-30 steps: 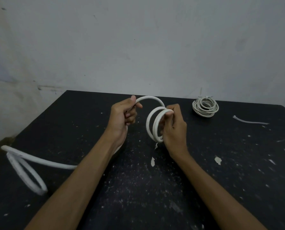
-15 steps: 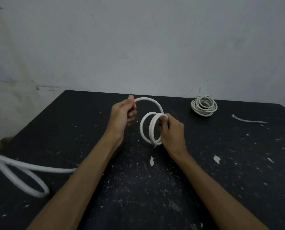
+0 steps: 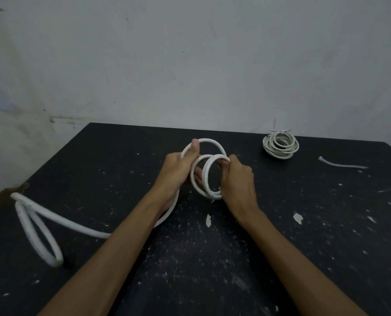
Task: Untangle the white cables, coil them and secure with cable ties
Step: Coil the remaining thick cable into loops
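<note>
Thick white cable upright in loops (tail trailing left), tied coil far right

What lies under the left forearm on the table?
The white cable runs under the left forearm and comes out curving up towards the left hand. The stretch beneath the arm is covered, as is the table there.

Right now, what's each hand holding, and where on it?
Both hold the same white cable. Right hand pinches the gathered loops at their right side; left hand grips the newest loop's left side, the loose tail trailing left.
</note>
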